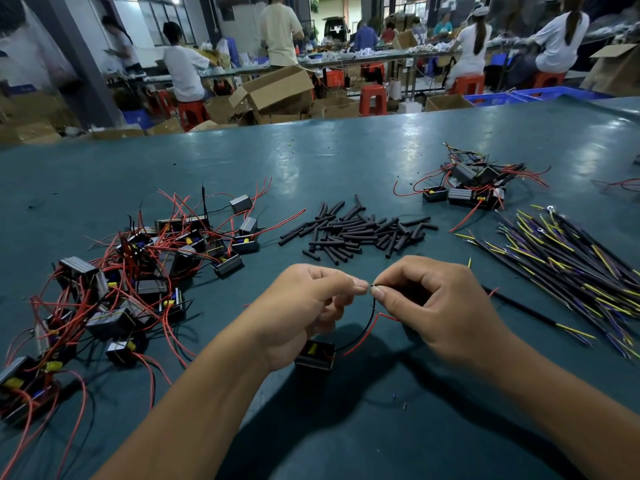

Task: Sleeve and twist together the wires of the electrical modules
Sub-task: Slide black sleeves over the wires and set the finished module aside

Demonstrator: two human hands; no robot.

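I saw a teal table [346, 161], a heap of black sleeves [356, 230], black modules [138, 271] with yellow parts and red wires [166, 209], and black cables [571, 258] ending in yellow and purple strands. Red stools [372, 98] stood behind.

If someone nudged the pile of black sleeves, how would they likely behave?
The sleeves look like short round tubes, so they would probably roll and scatter. They seem small and hollow, so likely very light. Lying loosely criss-crossed, some may catch on neighbours.
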